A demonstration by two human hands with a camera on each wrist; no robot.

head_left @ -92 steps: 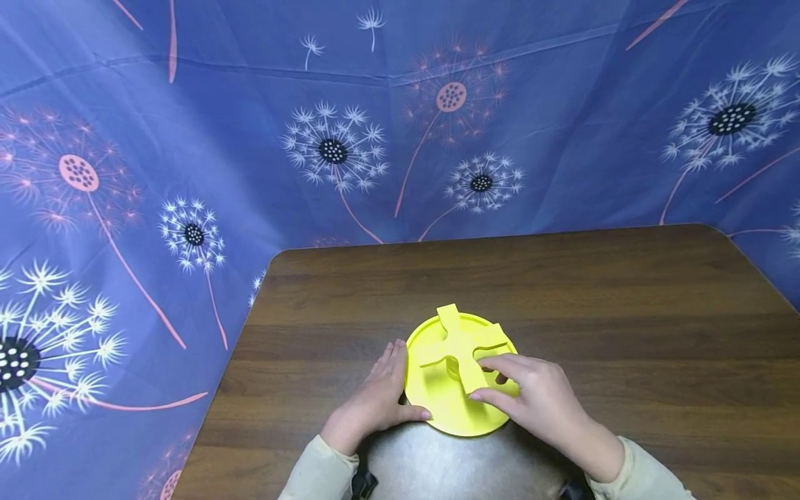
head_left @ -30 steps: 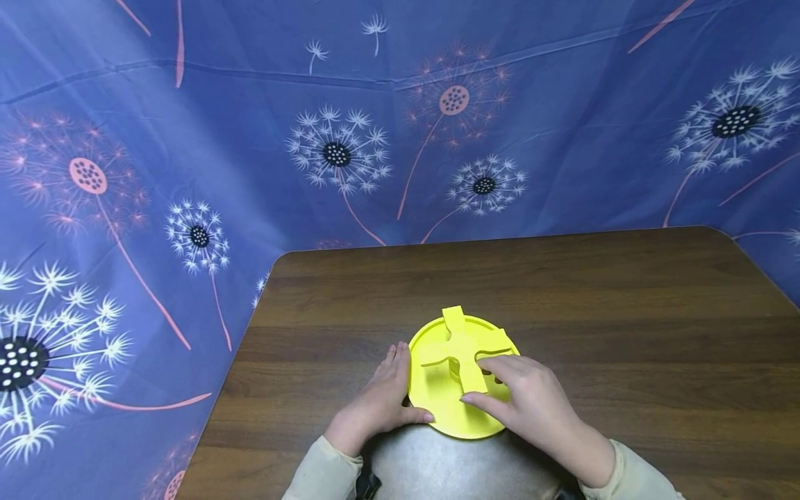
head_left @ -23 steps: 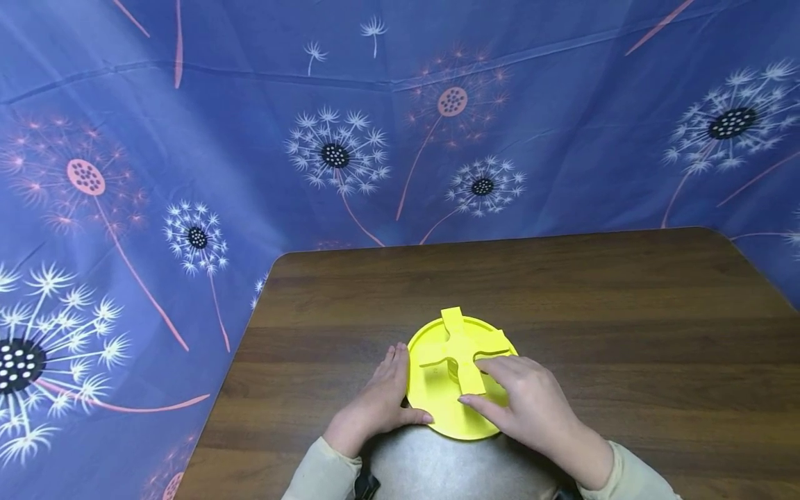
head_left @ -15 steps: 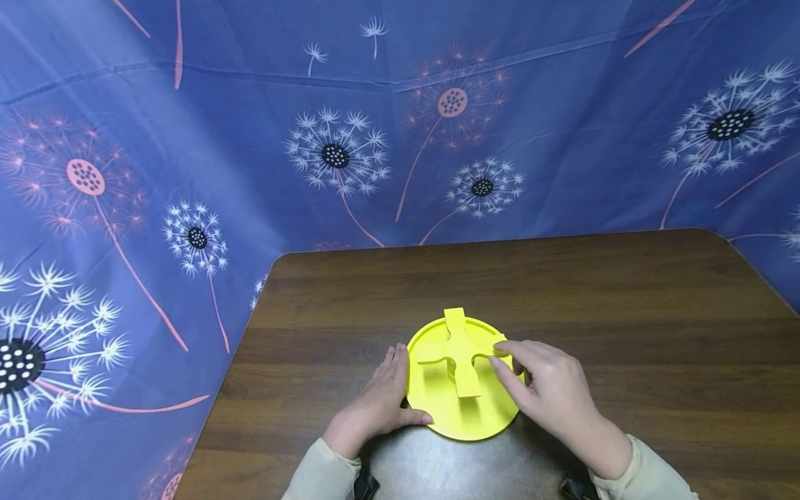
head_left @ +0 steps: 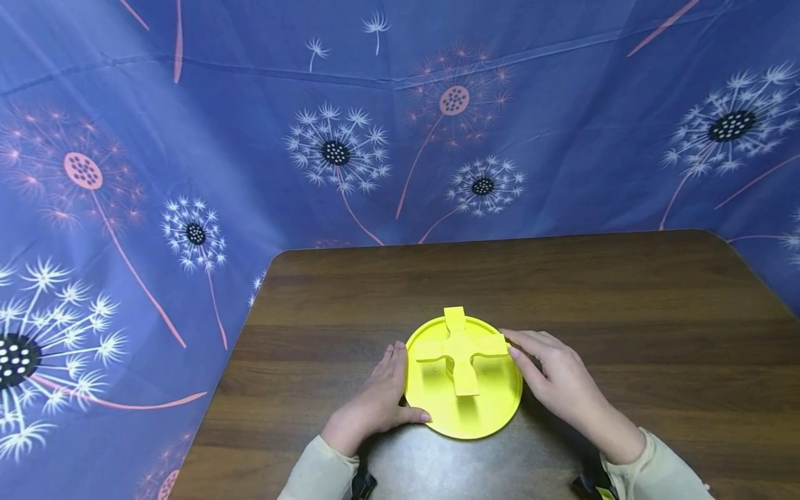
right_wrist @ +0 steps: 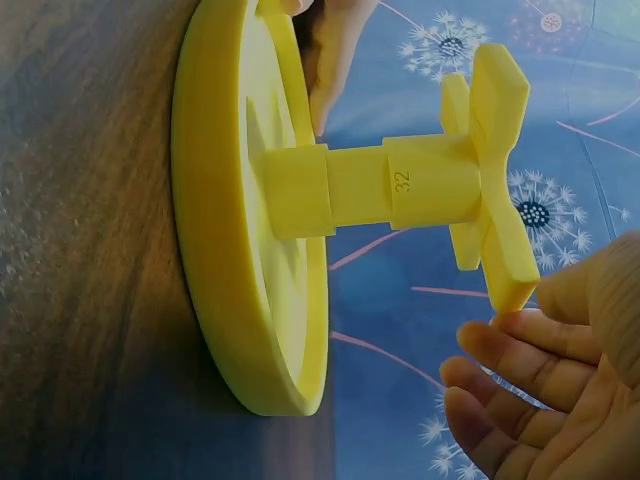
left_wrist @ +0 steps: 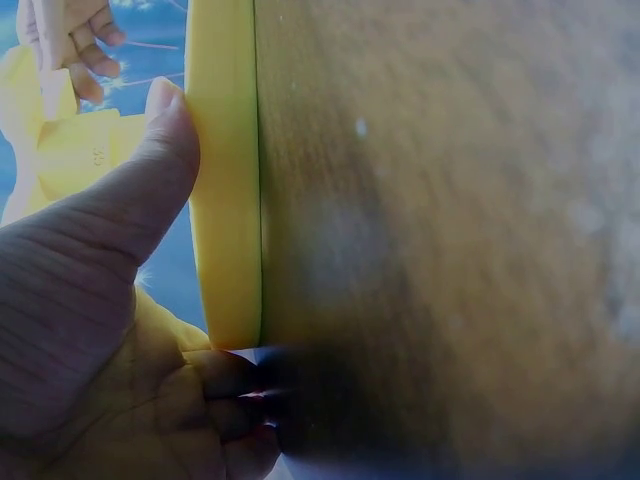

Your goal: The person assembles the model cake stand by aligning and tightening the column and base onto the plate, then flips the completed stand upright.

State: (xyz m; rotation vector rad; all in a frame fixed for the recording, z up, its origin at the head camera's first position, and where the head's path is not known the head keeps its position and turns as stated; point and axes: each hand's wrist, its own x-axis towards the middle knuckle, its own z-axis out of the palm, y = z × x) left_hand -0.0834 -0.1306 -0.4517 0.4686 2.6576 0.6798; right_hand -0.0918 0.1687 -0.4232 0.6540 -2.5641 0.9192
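A yellow round base (head_left: 494,410) with a raised rim lies flat on the table. From its middle rises a stepped yellow post (right_wrist: 360,185) marked 32, topped by a yellow four-armed cross handle (head_left: 459,347). My left hand (head_left: 378,396) holds the base's left edge; in the left wrist view its thumb (left_wrist: 165,150) lies over the rim and its fingers lie at the outer side. My right hand (head_left: 562,382) is at the tip of the handle's right arm, thumb and forefinger touching or nearly touching it, other fingers loosely bent in the right wrist view. The threads, if any, are hidden.
The brown wooden table (head_left: 656,298) extends behind and to both sides of the base. A blue dandelion-print cloth (head_left: 562,139) hangs along the far and left sides. Dark straps (head_left: 362,482) show near the left cuff, with a shiny light patch on the tabletop in front.
My right hand has shifted from the handle's near arm to the tip of its right arm, moving outward. The handle has turned slightly clockwise. My left hand stays at the base's edge.
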